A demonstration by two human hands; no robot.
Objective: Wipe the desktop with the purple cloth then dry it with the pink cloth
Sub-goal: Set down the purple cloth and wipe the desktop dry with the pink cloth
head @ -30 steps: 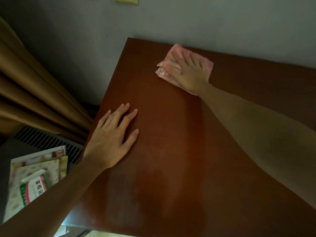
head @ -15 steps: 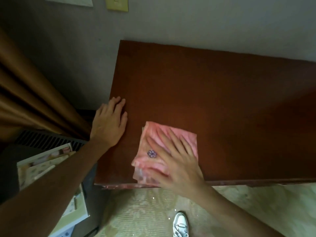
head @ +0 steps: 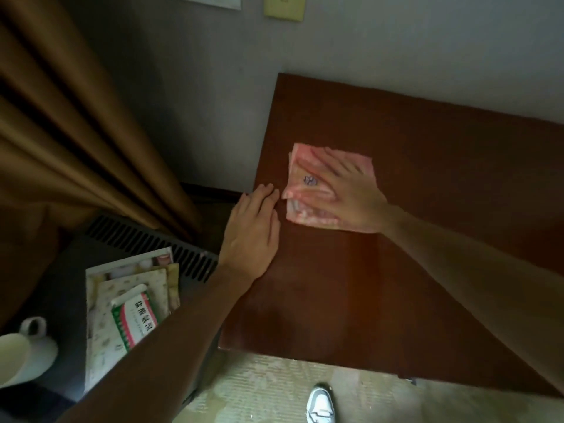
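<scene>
Hands flat on the desktop, pink cloth under the right

Desktop (head: 427,270) fills the right half of our view, a dark reddish-brown wooden top set against a grey wall (head: 213,102). We press our right hand (head: 351,193) flat on the pink cloth (head: 302,209), which lies folded into a rough square near the desktop's left edge, about midway between the wall side and the near edge. The fingers (head: 308,166) are straight and slightly spread across the cloth, pointing left and toward the wall, and the thumb lies along the cloth's near part. A small purple flower print (head: 309,180) shows on the cloth just beside our fingers.

Our left hand (head: 253,236) rests palm down on the left edge of the desktop, just beside the cloth but not clearly touching it. Its fingers are straight and held close together, holding nothing; the outer part of the hand hangs over the edge.

We cannot see the purple cloth anywhere.

Left of the desk hang brown curtains (head: 76,132). Below them a dark vented unit (head: 146,239) carries a stack of printed papers (head: 103,331) with a green and red box (head: 134,322) on top, and a white cup (head: 21,352) stands near the lower left corner. A pale patterned floor (head: 259,392) shows below the desk, with 1 white shoe (head: 320,404) on it. A yellowish switch plate (head: 283,7) sits on the wall above.
</scene>
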